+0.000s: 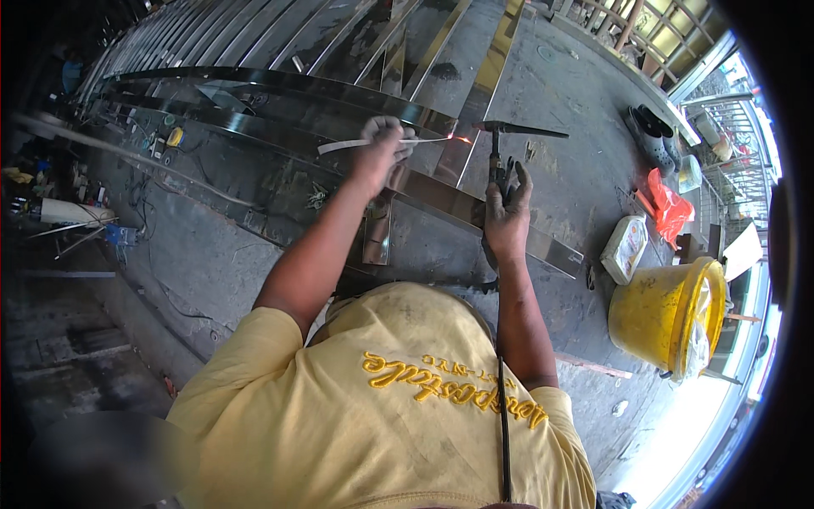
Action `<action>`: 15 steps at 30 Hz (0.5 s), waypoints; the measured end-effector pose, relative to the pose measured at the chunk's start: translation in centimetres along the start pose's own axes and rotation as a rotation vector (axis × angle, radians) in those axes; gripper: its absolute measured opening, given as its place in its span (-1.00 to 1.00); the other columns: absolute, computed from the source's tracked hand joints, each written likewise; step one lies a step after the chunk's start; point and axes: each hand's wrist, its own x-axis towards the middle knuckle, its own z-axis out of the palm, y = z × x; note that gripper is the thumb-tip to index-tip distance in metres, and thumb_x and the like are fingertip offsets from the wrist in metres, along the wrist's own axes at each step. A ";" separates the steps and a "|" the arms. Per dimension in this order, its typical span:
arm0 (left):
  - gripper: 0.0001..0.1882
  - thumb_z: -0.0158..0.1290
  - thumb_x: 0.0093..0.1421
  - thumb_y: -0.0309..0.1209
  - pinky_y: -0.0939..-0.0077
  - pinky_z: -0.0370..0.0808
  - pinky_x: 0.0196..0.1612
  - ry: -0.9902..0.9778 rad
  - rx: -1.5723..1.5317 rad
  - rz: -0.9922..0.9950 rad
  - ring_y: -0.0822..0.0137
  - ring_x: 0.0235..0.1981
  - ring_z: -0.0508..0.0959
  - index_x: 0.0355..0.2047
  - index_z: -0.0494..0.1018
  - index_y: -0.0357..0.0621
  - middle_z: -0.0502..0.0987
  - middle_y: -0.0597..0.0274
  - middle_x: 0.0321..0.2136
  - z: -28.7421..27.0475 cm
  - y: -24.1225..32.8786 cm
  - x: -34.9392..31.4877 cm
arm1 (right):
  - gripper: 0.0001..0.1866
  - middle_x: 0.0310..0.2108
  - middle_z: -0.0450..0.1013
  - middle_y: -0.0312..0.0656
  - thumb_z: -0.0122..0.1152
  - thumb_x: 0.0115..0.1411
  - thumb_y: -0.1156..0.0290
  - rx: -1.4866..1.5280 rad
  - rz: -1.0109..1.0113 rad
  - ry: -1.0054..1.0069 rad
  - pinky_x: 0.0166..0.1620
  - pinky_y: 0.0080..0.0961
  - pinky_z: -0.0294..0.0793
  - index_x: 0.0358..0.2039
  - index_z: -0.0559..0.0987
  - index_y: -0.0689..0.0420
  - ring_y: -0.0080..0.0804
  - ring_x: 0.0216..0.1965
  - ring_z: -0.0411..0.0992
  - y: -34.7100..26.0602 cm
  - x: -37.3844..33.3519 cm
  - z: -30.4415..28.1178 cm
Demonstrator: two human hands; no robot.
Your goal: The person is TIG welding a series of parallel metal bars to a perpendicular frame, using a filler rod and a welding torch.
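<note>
My left hand (381,157), its fingers greyish, is closed on a thin filler rod (431,138). A pale strip (339,146) sticks out on the left side of the same hand. The rod's far end reaches an orange glow on a flat metal bar (468,110). My right hand (509,214) is wrapped round a black TIG welding torch (495,157), held upright with its long back cap pointing right. The torch's nozzle is beside the glow. Below both hands a shiny metal bar (437,197) runs slantwise, with a short bar (377,231) by it.
Long parallel metal bars (280,34) fill the far left floor. At right stand a yellow bucket (649,314), a white container (626,248), a red-orange plastic bag (670,208) and dark clogs (653,140). A cable (505,441) hangs over my shirt. Tools and a cylinder (72,212) lie left.
</note>
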 end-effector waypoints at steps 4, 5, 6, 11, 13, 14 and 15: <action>-0.80 0.16 0.35 -0.29 0.43 0.59 -0.37 0.043 0.026 -0.217 0.20 -0.38 0.67 -0.15 0.37 -0.01 0.64 0.14 -0.35 -0.6 3.3 3.3 | -0.36 -0.32 0.57 -0.06 0.15 0.35 0.38 -0.015 -0.033 0.028 -0.32 -0.44 0.53 0.36 0.15 0.13 -0.35 -0.41 0.58 1.0 0.5 -0.1; -0.80 0.17 0.34 -0.27 0.46 0.57 -0.42 0.021 0.060 -0.260 0.22 -0.42 0.67 -0.17 0.39 0.00 0.65 0.16 -0.38 -0.6 3.8 3.8 | -0.36 -0.32 0.57 -0.06 0.15 0.35 0.38 -0.028 -0.029 0.028 -0.32 -0.44 0.53 0.36 0.15 0.13 -0.35 -0.41 0.58 0.2 0.5 0.0; -0.81 0.18 0.33 -0.23 0.51 0.51 -0.48 0.012 0.050 -0.220 0.28 -0.47 0.65 -0.21 0.43 0.01 0.65 0.19 -0.42 -0.1 4.0 4.1 | -0.36 -0.32 0.57 -0.09 0.15 0.35 0.38 0.072 0.082 0.005 -0.34 -0.46 0.52 0.36 0.14 0.14 -0.39 -0.42 0.57 -1.4 0.4 -0.1; -0.79 0.16 0.34 -0.22 0.46 0.59 -0.33 -0.234 0.469 0.232 0.36 -0.42 0.66 -0.19 0.51 -0.06 0.65 0.22 -0.40 7.0 3.4 2.6 | -0.39 -0.30 0.52 -0.16 0.09 0.40 0.41 0.123 0.264 0.049 -0.46 -0.53 0.49 0.37 0.09 0.15 -0.56 -0.51 0.49 -3.9 0.4 0.2; -0.77 0.16 0.33 -0.22 0.42 0.60 -0.26 -0.468 0.667 0.446 0.36 -0.35 0.66 -0.18 0.52 -0.10 0.65 0.22 -0.37 8.7 2.1 1.3 | -0.39 -0.22 0.53 -0.13 0.09 0.40 0.42 0.058 0.289 0.069 -0.38 -0.57 0.47 0.37 0.09 0.16 -0.58 -0.44 0.47 -3.1 0.7 0.1; -0.77 0.16 0.33 -0.22 0.42 0.60 -0.26 -0.476 0.656 0.433 0.36 -0.35 0.66 -0.18 0.52 -0.10 0.65 0.22 -0.37 8.4 1.8 1.7 | -0.39 -0.22 0.53 -0.13 0.09 0.40 0.42 0.026 0.252 0.099 -0.33 -0.59 0.46 0.37 0.09 0.17 -0.59 -0.40 0.45 -2.5 0.8 0.1; -0.77 0.16 0.33 -0.22 0.40 0.59 -0.26 -0.484 0.699 0.602 0.37 -0.34 0.65 -0.19 0.52 -0.11 0.64 0.20 -0.36 8.1 1.5 2.0 | -0.39 -0.21 0.53 -0.14 0.09 0.40 0.42 -0.004 0.216 0.129 -0.29 -0.62 0.44 0.36 0.10 0.17 -0.61 -0.35 0.44 -2.0 0.8 0.1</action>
